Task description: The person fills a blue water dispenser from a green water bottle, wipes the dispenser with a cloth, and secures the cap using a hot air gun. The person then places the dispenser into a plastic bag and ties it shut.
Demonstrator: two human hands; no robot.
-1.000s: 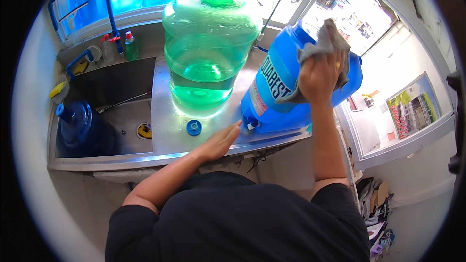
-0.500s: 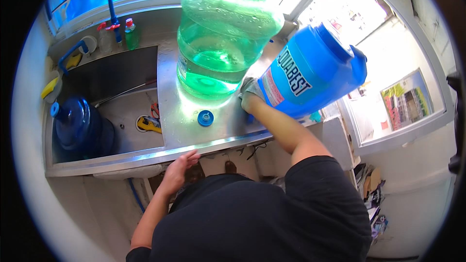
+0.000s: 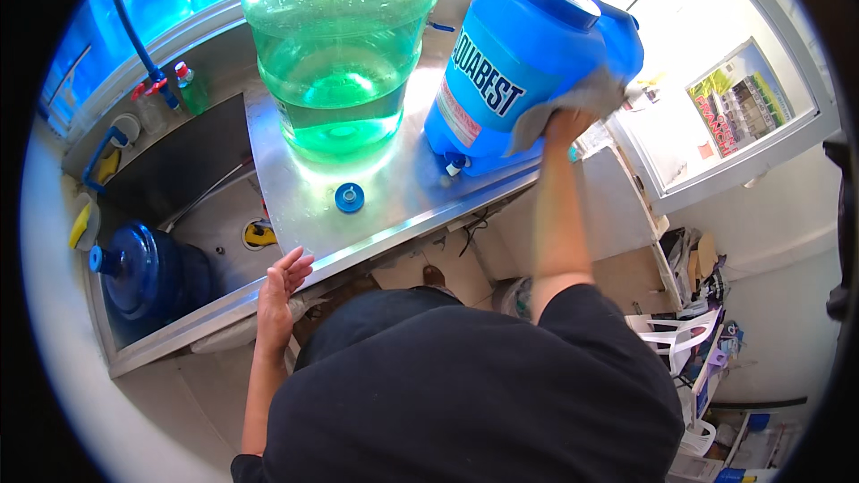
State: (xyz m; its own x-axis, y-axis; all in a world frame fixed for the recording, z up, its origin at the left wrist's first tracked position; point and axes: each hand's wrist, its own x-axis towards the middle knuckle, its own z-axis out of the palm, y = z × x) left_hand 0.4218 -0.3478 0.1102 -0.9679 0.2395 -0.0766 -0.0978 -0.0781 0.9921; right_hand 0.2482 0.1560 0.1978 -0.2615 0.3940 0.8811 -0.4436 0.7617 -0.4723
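Note:
My right hand (image 3: pixel 570 128), a little smeared by motion, presses a grey cloth (image 3: pixel 530 128) against the right side of a large blue water container (image 3: pixel 501 40). The container stands upright on the steel counter (image 3: pixel 309 228) and has a small spigot (image 3: pixel 455 163) low on its front. To its left is a big translucent green water jug (image 3: pixel 344 80), partly filled; its top runs out of view. A round blue cap (image 3: pixel 349 198) lies on the counter before the jug. My left hand (image 3: pixel 284 284) hovers by the counter's front edge, fingers stretched out, holding nothing.
On the left, a sink basin (image 3: pixel 228 224) holds a dark blue water jug (image 3: pixel 148 259), a thin rod and a yellow tool (image 3: pixel 259 233). Small bottles (image 3: pixel 190 88) and blue pipes line the back. A window ledge is at right, with white plastic chairs (image 3: pixel 684 335) below.
My right hand has moved with the cloth from the container's lower left to its right side. The view has shifted, so the counter appears tilted. My left hand stays open.

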